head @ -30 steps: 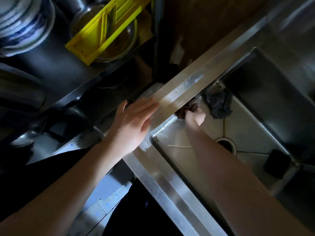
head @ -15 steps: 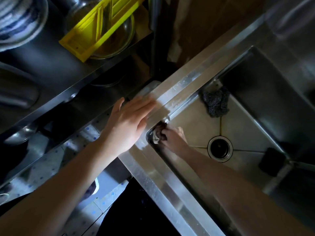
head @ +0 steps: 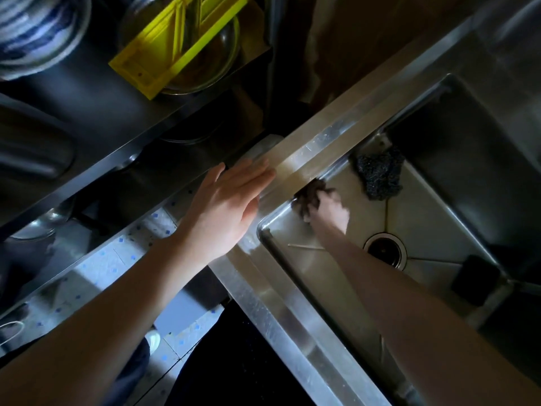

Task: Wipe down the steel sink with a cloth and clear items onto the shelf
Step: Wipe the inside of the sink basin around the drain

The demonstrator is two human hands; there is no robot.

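I am watching the right hand gripping a small dark brown rag of soft cloth, fingers curled round it and pressing it to the left inner wall of the brushed stainless steel sink, just under the rim. The left hand is lying flat on that rim beside it, fingers straight and holding nothing.

I am judging the cloth to be light, limp and probably damp. It is best taken as a wad in the fist, so that a thick pad faces the steel, which is likely slick where wet. It is showing as a crumpled, blurred lump, half hidden by the fingers.

A dark grey wire scouring pad is lying in the basin's far corner, near the cloth but apart from it. A black rectangular block is sitting beyond the round drain. Both are looking light and easy to pinch for lifting out.
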